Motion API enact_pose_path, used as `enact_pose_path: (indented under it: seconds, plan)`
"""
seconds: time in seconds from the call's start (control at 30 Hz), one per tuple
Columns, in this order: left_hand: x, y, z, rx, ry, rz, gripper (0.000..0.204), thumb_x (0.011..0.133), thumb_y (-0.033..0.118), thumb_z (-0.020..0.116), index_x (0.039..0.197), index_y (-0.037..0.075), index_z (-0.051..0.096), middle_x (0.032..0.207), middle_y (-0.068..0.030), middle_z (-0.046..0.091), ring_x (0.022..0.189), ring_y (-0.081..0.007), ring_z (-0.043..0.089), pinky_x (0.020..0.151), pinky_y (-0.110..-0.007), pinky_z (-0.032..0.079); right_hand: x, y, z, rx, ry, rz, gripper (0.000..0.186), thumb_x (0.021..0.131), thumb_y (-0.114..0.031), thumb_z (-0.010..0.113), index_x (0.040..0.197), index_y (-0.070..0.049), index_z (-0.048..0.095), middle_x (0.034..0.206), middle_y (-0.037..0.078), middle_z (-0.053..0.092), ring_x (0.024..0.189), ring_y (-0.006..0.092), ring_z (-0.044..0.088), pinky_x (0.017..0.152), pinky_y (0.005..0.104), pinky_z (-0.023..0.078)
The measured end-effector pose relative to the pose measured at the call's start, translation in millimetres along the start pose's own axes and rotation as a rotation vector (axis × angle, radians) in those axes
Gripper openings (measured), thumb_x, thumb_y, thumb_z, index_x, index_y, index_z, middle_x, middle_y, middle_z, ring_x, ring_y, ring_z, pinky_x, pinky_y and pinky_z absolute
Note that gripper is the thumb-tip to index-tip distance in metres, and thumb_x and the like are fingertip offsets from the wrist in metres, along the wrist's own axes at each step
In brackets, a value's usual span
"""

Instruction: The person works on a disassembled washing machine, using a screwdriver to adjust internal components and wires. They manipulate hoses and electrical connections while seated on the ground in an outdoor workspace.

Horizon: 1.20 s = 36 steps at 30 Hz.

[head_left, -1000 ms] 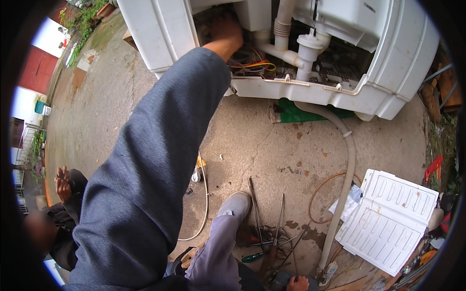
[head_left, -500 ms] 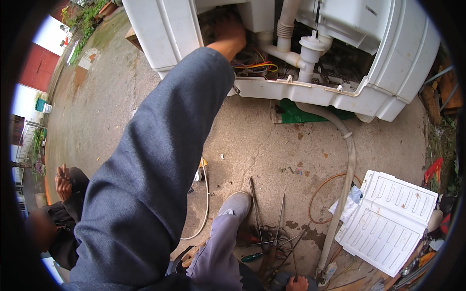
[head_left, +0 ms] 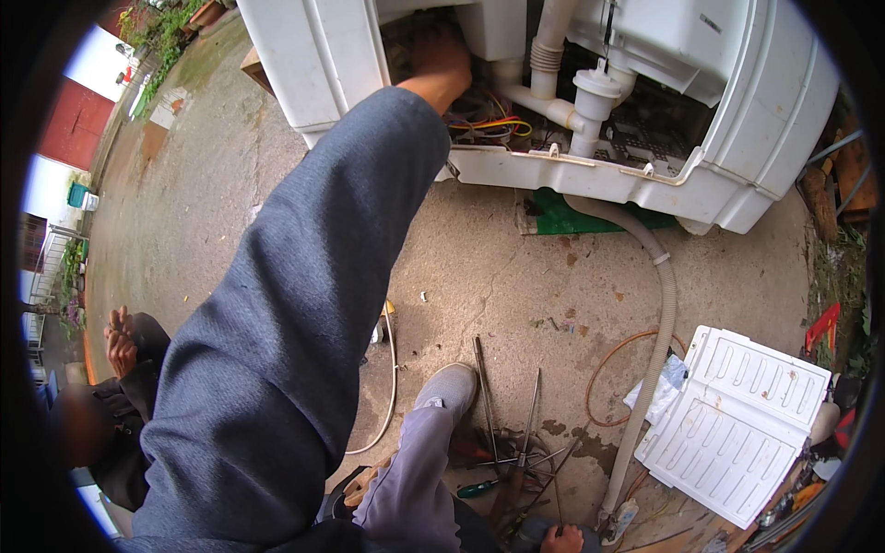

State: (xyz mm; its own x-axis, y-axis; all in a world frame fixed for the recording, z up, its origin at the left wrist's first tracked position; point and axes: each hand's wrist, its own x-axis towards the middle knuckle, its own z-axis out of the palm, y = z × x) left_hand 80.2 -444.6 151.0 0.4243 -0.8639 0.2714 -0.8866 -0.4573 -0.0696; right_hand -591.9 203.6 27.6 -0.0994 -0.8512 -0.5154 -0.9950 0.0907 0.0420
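Observation:
My left hand point(head_left: 441, 63) reaches deep into the white plastic-cased appliance point(head_left: 770, 111), beside white pipes point(head_left: 544, 64), a white cylindrical fitting point(head_left: 590, 106) and coloured wires point(head_left: 502, 127). Its fingertips are hidden in the dark cavity, so their grip is unclear. My right hand point(head_left: 562, 540) is low at the bottom edge, fingers curled around something small and dark beside a thin rod, too small to make out. Between my grey shoe point(head_left: 444, 392) and that hand lies a heap of long screwdrivers and tools point(head_left: 507, 461).
A grey corrugated hose point(head_left: 659, 313) runs over the concrete point(head_left: 470, 258). A white panel point(head_left: 728, 424) lies at right near plastic bags, wood and clutter. A green board point(head_left: 558, 212) lies under the appliance. Another person point(head_left: 101, 424) crouches at left, hands raised together. Plants point(head_left: 147, 37) line the far edge.
The appliance and my left hand sit slightly farther right in the picture, as if the view shifted a little. My left hand stays inside the cavity; my right hand stays low.

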Motion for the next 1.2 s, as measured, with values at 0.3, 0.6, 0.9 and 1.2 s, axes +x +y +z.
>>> enact_pose_path:
  seconds: [0.3, 0.6, 0.9, 1.2]
  plan:
    - [3.9, -3.3, 5.7, 0.127, 0.004, 0.099, 0.068, 0.082, 0.023, 0.072, 0.142, -0.004, 0.052, 0.144, -0.0241, 0.05, 0.133, -0.0388, 0.049, 0.114, -0.047, 0.037, -2.4, 8.8, 9.9, 0.009, 0.007, -0.027, 0.025, 0.092, -0.033, 0.061, 0.088, -0.011, 0.073, 0.091, 0.013, 0.069, 0.091, 0.0354, 0.064, 0.08, 0.0507, 0.052]
    - [3.3, -2.8, 3.6, 0.161, 0.005, 0.113, 0.062, 0.086, 0.023, 0.066, 0.141, -0.004, 0.054, 0.145, -0.0233, 0.051, 0.136, -0.0372, 0.048, 0.116, -0.048, 0.034, -5.6, 25.8, 28.3, -0.082, 0.085, -0.25, 0.014, 0.089, -0.021, 0.064, 0.093, -0.011, 0.073, 0.091, 0.012, 0.069, 0.088, 0.0346, 0.064, 0.073, 0.0499, 0.053]
    - [12.8, -3.6, 15.5, 0.037, 0.057, 0.066, 0.058, 0.088, 0.013, 0.063, 0.142, -0.003, 0.05, 0.143, -0.0252, 0.052, 0.132, -0.0396, 0.053, 0.109, -0.048, 0.046, -8.5, 32.4, 38.3, -0.081, 0.066, -0.327, 0.018, 0.088, -0.024, 0.065, 0.093, -0.01, 0.074, 0.091, 0.013, 0.069, 0.092, 0.0366, 0.064, 0.079, 0.0507, 0.052]
    - [-8.4, 17.6, -39.8, 0.329, -0.063, 0.117, 0.032, 0.097, 0.016, 0.061, 0.127, 0.008, 0.068, 0.127, -0.0116, 0.069, 0.12, -0.0273, 0.065, 0.102, -0.045, 0.049, 9.6, -2.0, -31.6, 0.222, -0.088, 0.047, 0.042, 0.082, -0.038, 0.071, 0.063, -0.003, 0.058, 0.07, 0.019, 0.059, 0.071, 0.0417, 0.06, 0.067, 0.0543, 0.046]
